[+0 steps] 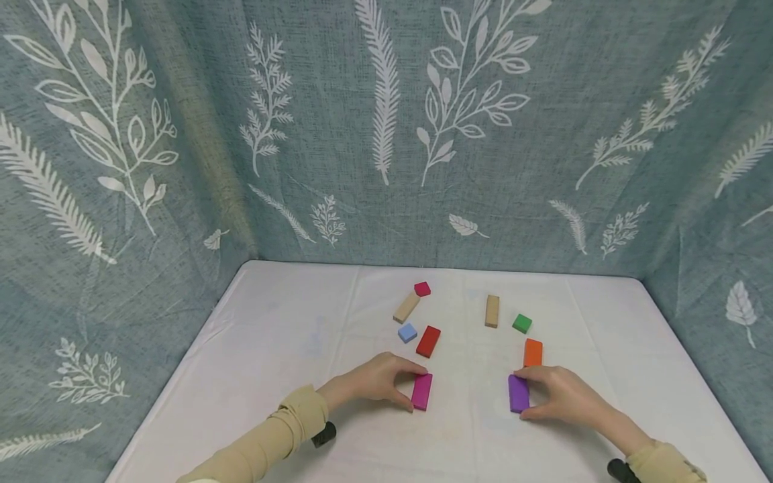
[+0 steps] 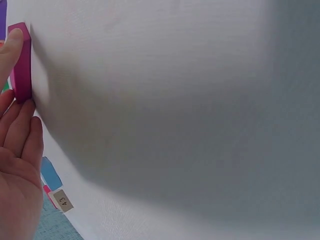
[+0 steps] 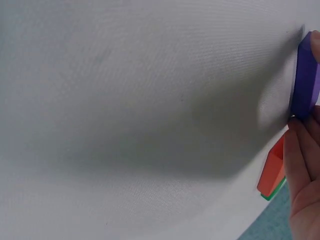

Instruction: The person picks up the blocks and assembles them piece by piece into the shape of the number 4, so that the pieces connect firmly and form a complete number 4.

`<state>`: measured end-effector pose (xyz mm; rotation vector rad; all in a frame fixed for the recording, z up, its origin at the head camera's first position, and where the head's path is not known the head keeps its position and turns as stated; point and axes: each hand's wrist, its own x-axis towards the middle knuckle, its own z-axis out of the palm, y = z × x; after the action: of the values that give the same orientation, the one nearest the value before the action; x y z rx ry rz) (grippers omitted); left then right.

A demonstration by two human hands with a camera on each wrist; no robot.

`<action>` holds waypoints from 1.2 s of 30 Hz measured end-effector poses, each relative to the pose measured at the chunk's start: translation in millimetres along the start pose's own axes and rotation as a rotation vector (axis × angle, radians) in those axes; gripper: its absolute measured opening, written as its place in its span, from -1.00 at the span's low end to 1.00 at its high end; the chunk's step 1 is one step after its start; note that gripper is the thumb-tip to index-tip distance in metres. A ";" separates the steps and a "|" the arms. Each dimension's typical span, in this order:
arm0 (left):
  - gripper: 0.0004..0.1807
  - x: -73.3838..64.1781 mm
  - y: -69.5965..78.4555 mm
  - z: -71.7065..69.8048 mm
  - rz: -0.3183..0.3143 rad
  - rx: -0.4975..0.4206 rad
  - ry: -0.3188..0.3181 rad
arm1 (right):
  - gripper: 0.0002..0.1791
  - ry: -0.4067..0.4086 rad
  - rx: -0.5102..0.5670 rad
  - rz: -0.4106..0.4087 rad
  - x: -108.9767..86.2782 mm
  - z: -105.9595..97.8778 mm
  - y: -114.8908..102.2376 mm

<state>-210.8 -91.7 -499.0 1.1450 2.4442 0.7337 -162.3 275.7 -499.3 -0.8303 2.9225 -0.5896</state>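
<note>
My left hand [image 1: 378, 378] pinches a magenta block [image 1: 423, 392] lengthwise, thumb at the near end and fingers at the far end. In the left wrist view, the thumb overlaps one end of this block [image 2: 22, 70] and the fingertips meet the other. On the right, a purple block [image 1: 517, 394] is held the same way by my right hand [image 1: 564, 396]. The right wrist view shows that block [image 3: 304, 82] between thumb and fingertips, close over the white cloth. Just beyond the right fingers lies an orange block [image 1: 533, 352].
Beyond the left hand lie a red block [image 1: 428, 341], a light blue block [image 1: 407, 333], a plain wooden block [image 1: 406, 308] and a small crimson block [image 1: 423, 289]. Farther right are another wooden block [image 1: 492, 311] and a green block [image 1: 522, 323]. Patterned curtains [image 1: 362, 221] surround the white-covered table [image 1: 290, 322].
</note>
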 end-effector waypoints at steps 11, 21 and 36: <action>-0.35 -0.9 0.9 0.8 -0.023 -0.031 0.000 | -0.25 -0.066 0.080 0.044 2.9 -1.6 -3.6; -0.36 -0.4 2.5 -0.5 -0.031 -0.028 0.003 | -0.25 -0.057 0.102 0.033 2.5 -7.1 -6.0; -0.34 6.8 14.8 -6.1 -0.013 -0.007 0.066 | -0.29 -0.041 0.095 0.030 3.5 -14.8 -9.7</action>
<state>-209.1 -80.2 -485.9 1.1182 2.4983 0.7873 -162.6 271.4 -481.7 -0.7768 2.8401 -0.6952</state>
